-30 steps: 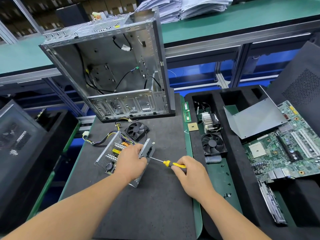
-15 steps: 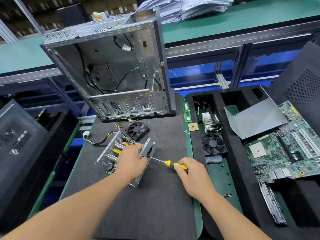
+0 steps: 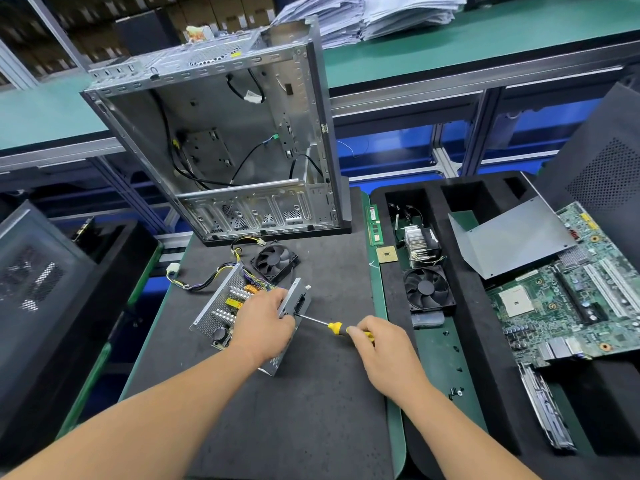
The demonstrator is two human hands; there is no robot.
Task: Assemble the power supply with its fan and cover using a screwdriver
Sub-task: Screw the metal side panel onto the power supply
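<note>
Meanwhile, at lower centre of the frame, the left hand (image 3: 265, 323) grips the open power supply (image 3: 225, 313), its perforated metal shell baring coils and capacitors on the dark desk (image 3: 311, 410). The right hand (image 3: 382, 349), fingers curled, holds a yellow-handled screwdriver (image 3: 334, 328) with its tip at the unit's side. Two black fans show: one (image 3: 274, 260) just above the supply, another (image 3: 428, 289) in the foam tray (image 3: 464, 306) at right, alongside a heatsink (image 3: 420, 244) and green circuit board (image 3: 568, 299).

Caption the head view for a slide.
Left hand steadies the open power supply; right hand drives a yellow-handled screwdriver into its side.
</note>
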